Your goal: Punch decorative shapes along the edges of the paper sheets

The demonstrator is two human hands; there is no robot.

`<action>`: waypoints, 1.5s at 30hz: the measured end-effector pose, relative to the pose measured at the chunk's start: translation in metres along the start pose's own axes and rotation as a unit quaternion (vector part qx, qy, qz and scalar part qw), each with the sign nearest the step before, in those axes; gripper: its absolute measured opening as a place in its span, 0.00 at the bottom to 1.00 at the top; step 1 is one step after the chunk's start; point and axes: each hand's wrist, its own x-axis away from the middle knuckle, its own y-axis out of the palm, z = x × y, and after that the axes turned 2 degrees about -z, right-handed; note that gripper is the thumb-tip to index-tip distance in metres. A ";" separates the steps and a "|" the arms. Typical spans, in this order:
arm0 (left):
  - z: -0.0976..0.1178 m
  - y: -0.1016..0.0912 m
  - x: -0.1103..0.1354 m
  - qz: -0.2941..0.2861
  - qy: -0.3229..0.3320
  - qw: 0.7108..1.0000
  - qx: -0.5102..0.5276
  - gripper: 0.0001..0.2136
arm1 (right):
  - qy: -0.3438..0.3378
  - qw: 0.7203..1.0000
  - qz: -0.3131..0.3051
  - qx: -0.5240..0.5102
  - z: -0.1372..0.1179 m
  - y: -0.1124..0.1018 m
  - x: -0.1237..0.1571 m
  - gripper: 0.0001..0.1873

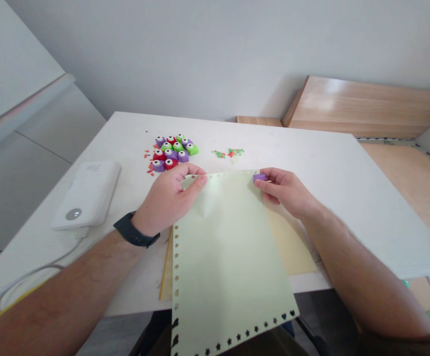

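Observation:
A pale green sheet of paper (229,257) stretches from my hands down past the table's front edge. Small star and heart shapes are punched along its left, lower and top edges. My left hand (170,198) pinches the top edge near the left corner between thumb and fingers. At the top right corner, a small purple craft punch (260,177) is gripped in my right hand (283,190), its thumb in front and fingers behind. The punch sits on the paper's edge. Beyond my left hand, several purple, red and green craft punches (173,151) stand grouped together.
Green and red paper bits (235,153) lie at the back middle, with red bits (150,166) beside the punches. A white power bank (90,193) with a cable (57,264) is at left. A yellowish sheet (292,242) lies under the green paper on the white table (333,178).

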 end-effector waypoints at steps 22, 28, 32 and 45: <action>0.001 0.000 0.000 -0.009 -0.003 1.000 0.008 0.17 | -0.002 1.000 -0.004 -0.003 0.002 -0.004 -0.001 0.22; 0.001 -0.001 0.001 -0.018 0.000 1.000 0.010 0.17 | 0.005 1.000 -0.008 0.001 0.002 -0.005 0.000 0.21; 0.001 0.000 0.001 -0.016 0.002 1.000 0.012 0.16 | 0.010 1.000 -0.009 -0.001 0.001 -0.006 0.000 0.22; 0.001 0.000 0.002 -0.016 0.002 1.000 0.015 0.16 | 0.009 1.000 -0.007 0.007 0.000 -0.004 0.000 0.24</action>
